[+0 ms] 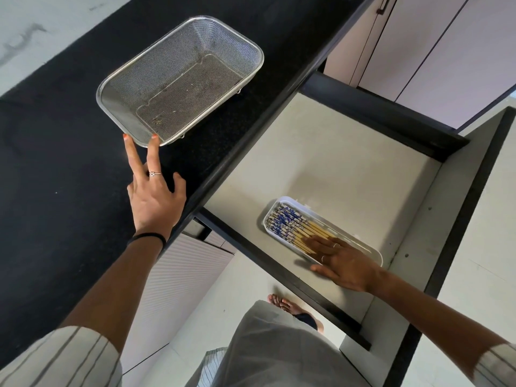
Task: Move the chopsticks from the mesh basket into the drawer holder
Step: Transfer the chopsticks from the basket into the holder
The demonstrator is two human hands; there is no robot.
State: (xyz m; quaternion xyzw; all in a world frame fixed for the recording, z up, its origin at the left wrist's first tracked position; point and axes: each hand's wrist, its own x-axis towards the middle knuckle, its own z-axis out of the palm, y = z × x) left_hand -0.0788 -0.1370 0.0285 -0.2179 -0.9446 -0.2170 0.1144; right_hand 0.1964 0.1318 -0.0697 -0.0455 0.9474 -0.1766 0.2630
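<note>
The steel mesh basket (178, 79) stands on the black counter (55, 169) with nothing inside it. My left hand (152, 191) rests open on the counter, two fingertips touching the basket's near rim. In the pulled-out drawer (329, 163) lies a white oblong holder (374, 251) with several chopsticks (290, 224) side by side, blue-patterned ends pointing away from me. My right hand (340, 263) lies flat with spread fingers on the plain ends of the chopsticks and the holder's near part.
The drawer has a pale floor and dark walls, with the holder near its front right corner. Pale cabinet doors (435, 51) stand beyond the drawer. Below are the tiled floor and my foot (287, 305).
</note>
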